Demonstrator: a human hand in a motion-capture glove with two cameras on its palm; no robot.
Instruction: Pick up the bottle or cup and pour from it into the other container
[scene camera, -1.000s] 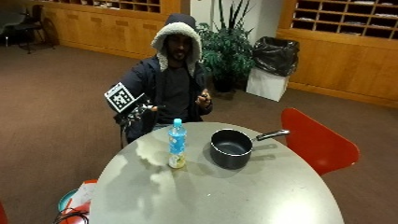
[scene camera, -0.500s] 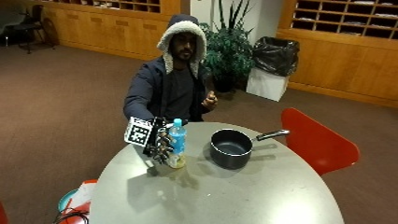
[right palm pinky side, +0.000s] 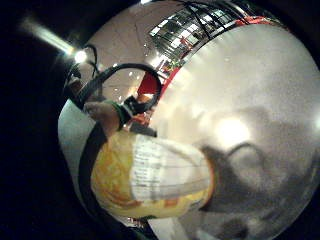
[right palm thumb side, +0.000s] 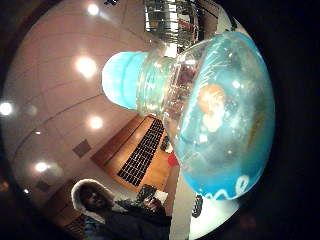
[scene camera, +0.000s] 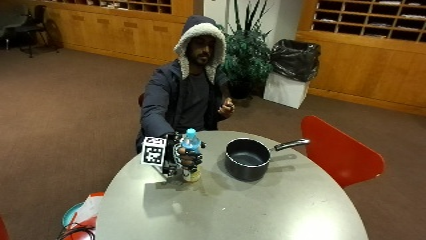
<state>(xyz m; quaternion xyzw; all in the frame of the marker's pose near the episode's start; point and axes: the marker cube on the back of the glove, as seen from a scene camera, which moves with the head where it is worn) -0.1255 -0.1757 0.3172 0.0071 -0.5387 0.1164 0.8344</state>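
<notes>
The person sits at the far side of the round grey table (scene camera: 279, 210), arm stretched forward, and the gloved right hand (scene camera: 178, 159) is wrapped around the plastic bottle (scene camera: 191, 161). Fingers curl across the bottle's middle, so the grip is closed on it. The bottle stands upright, its base at or just above the tabletop; the outside view does not settle whether it touches. Its light blue cap (scene camera: 190, 133) pokes up above the hand.

Just beside the bottle, toward the red chair (scene camera: 336, 150), sits the black saucepan (scene camera: 247, 159), its handle (scene camera: 291, 144) pointing away from the bottle toward that chair. Bottle and saucepan are near each other but apart.

The person's bare left hand (scene camera: 227, 107) is held up near the chest, well back from the saucepan, fingers loosely curled on nothing.

The thumb side palm view gives what the outside view cannot: the bottle's clear shoulder and neck up close, the ridged blue cap (right palm thumb side: 122, 80) screwed on, blue label with white lettering below, ceiling lights behind.

The little finger side palm view takes the other end: the bottle's lower part (right palm pinky side: 150, 175) with yellow liquid and a pale label panel with fine print, filling the view close to the palm, and the tabletop (right palm pinky side: 260, 100) beyond it carrying a dark shadow.

At the table edge nearest the bottle, a teal and orange object (scene camera: 80, 215) sits low, too cut off to identify.
</notes>
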